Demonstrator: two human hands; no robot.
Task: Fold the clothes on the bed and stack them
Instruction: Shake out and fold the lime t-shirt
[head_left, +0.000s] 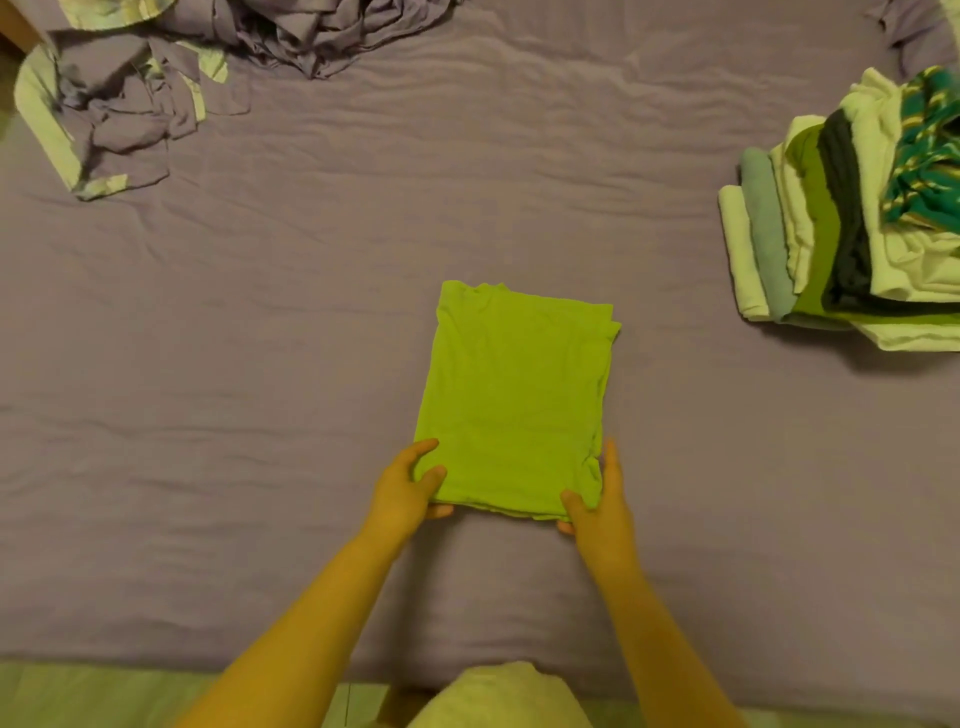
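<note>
- Both grips are on the near end of the folded lime-green cotton garment (514, 400): the left hand (402, 493) pinches the near left corner, with the thumb on top of the cloth and the other fingers under its edge.
- On the other side, the right hand (597, 506) pinches the near right corner in the same way, thumb on top, while its longer fingers lie straight along the right edge of the cloth.
- This garment is folded into a narrow rectangle and lies flat on the bed, in the middle of the view, with its long side running away from the person.
- At its far end, the layers are a little uneven and some edges show at the right corner.
- Underneath everything, the bed is covered with a wrinkled mauve-grey bedsheet (260, 338).
- Far to the right, well apart from the green garment, stands a leaning stack of folded clothes (831, 234) in white, grey-blue, green and dark grey colours.
- On top of this stack lies a garment with a teal and yellow pattern (924, 150).
- In the far left corner, a crumpled mauve blanket with pale green edging (119, 98) lies in a heap on the bed.
- Near the bottom edge, between the two forearms, a pale rounded piece of cloth (498, 696) is seen; what it is, I cannot tell.
</note>
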